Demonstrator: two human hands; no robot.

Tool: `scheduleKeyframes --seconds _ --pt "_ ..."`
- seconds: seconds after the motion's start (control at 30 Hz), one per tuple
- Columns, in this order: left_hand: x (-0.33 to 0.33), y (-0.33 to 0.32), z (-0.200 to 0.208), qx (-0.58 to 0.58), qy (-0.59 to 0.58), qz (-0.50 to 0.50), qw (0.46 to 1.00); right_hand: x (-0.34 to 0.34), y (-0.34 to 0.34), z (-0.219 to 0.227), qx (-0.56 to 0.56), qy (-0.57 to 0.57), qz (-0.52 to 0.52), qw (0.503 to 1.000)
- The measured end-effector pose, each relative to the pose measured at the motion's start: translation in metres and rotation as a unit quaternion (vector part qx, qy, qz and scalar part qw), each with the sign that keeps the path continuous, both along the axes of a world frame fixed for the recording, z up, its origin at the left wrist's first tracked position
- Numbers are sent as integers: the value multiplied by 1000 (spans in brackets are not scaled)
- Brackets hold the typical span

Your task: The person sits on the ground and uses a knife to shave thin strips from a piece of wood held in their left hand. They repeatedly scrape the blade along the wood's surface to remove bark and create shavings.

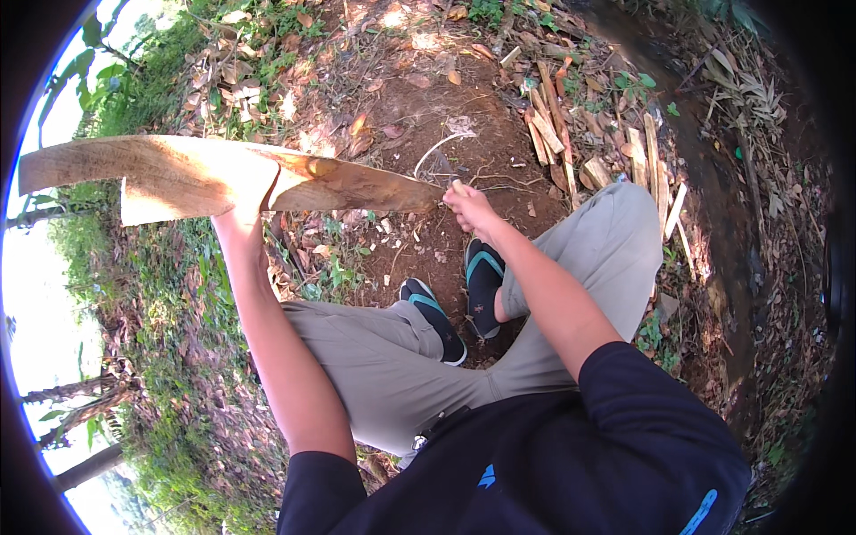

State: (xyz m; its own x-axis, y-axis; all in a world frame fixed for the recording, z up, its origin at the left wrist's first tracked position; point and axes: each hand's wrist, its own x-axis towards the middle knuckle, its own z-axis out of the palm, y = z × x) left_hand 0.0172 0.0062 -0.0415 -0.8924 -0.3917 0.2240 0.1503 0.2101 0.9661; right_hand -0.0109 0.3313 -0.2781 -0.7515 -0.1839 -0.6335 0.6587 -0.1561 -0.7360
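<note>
Board (348,185) mostly hides left hand (239,214), grip unclear; right hand (473,210), beside board's tip, grips tan stub (459,187).

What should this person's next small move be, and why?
Probably to steady the wooden board before shifting the right hand: its broad end juts well left of the left forearm, while the right hand, with a small pale piece in its grasp, is at the narrow end. Glare makes the hold on the left hard to judge.
</note>
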Motion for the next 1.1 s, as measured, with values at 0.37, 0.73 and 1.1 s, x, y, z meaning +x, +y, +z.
scheduleKeyframes --seconds 0.37,0.73,1.1 --pt "2 -10 -17 -95 -9 47 994 10 10 -7 480 123 124 859" --pt "-4 10 2 0 0 30 1000 0 9 -26 204 110 190 954" --pt "-4 5 0 -15 -11 34 999 -2 8 -2 -20 -83 83 993"
